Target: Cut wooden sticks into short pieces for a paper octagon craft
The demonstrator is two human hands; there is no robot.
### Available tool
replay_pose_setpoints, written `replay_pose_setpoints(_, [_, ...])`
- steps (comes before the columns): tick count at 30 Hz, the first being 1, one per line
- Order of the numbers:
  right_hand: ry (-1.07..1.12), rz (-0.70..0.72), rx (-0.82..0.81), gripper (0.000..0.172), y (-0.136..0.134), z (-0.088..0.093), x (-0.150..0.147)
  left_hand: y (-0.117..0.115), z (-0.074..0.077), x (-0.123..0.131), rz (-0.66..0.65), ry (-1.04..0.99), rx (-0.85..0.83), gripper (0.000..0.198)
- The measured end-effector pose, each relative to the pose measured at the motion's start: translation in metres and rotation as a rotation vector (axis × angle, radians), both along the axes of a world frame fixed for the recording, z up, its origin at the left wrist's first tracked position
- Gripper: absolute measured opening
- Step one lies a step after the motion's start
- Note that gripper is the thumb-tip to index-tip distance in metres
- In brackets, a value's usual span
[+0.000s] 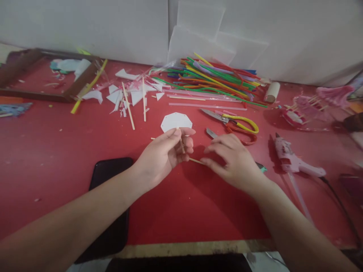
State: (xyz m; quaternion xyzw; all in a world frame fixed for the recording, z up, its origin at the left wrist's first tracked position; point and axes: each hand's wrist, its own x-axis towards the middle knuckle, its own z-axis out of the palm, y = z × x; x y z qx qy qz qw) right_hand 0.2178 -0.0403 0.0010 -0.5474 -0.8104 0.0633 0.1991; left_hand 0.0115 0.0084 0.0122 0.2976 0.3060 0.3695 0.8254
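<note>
Hands close together. Left hand pinches upright stick; right hand pinches flat stick, long axis left-right, free end toward left fingers.

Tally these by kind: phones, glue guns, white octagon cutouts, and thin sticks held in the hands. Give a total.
Black phone: 1
Pink glue gun: 1
White octagon cutout: 1
Thin sticks: 2, an upright stick in the left hand and a slanted stick at the right hand
Total: 5

Red table against a white wall — dim light.
</note>
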Motion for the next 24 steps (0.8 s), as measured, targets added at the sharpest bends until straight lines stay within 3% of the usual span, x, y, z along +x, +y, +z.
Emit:
replay_pose_setpoints(2, [0.015,0.098,-0.129,0.014,-0.001,0.002,-0.005,0.001,-0.002,-0.001,0.011,0.003,-0.017,0.022])
replay_pose_setpoints(5, [0.010,0.118,-0.228,0.012,-0.001,0.000,-0.010,0.001,-0.002,-0.002,0.008,0.008,-0.067,0.021])
replay_pose_setpoints(10, [0.048,0.070,-0.149,0.014,-0.001,0.000,-0.012,0.000,0.000,-0.001,-0.004,0.028,-0.113,0.020])
replay_pose_setpoints(13, [0.165,-0.004,-0.150,0.012,-0.004,0.004,-0.014,0.001,0.001,0.001,-0.004,0.029,-0.108,0.018])
replay_pose_setpoints(17, [0.318,-0.078,-0.018,0.007,-0.009,0.006,-0.015,0.002,0.002,0.002,0.036,0.002,-0.102,0.016])
replay_pose_setpoints(24, [0.445,0.017,-0.004,0.007,-0.009,0.006,-0.016,0.000,-0.002,0.001,0.020,0.016,-0.024,0.013])
